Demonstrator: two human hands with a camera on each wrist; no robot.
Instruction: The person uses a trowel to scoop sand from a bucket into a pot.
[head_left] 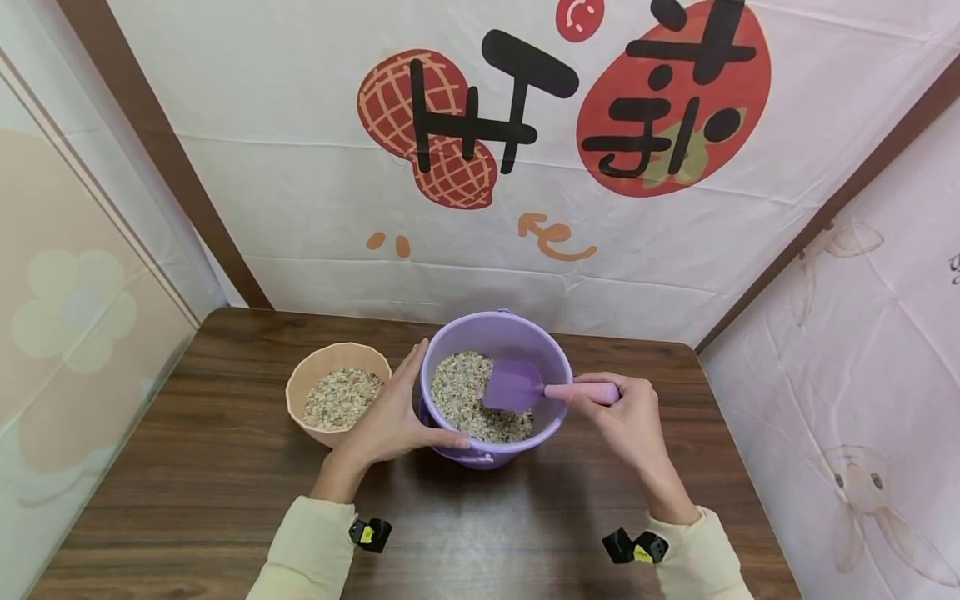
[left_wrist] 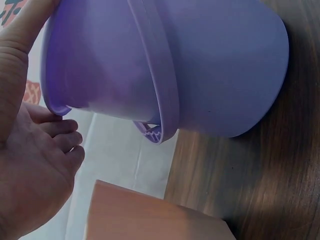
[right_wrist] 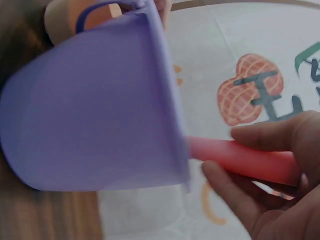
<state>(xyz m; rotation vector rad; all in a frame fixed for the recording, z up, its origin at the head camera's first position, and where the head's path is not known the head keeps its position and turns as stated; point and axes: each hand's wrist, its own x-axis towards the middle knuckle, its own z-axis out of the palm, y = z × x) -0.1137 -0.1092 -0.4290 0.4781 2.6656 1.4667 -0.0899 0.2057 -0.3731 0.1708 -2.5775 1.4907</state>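
A purple bucket [head_left: 553, 350] stands on the table with loose mixed grain [head_left: 465, 398] in its bottom. My left hand [head_left: 390, 417] holds the bucket's rim at the left, thumb along the near edge; in the left wrist view its fingers [left_wrist: 62, 135] curl at the rim. With my right hand [head_left: 622, 417] I grip the pink handle [right_wrist: 240, 159] of a toy shovel at the bucket's right rim. The shovel's purple blade [head_left: 513, 386] is inside the bucket, over the grain. Left of the bucket, close to my left hand, is a peach bowl [head_left: 300, 387] holding similar grain [head_left: 341, 398].
Everything stands on a dark wood table [head_left: 217, 467]. A white printed cloth [head_left: 300, 200] hangs behind its far edge, and another printed cloth [head_left: 840, 400] hangs on the right. The bucket's handle [left_wrist: 167, 95] hangs down against its side.
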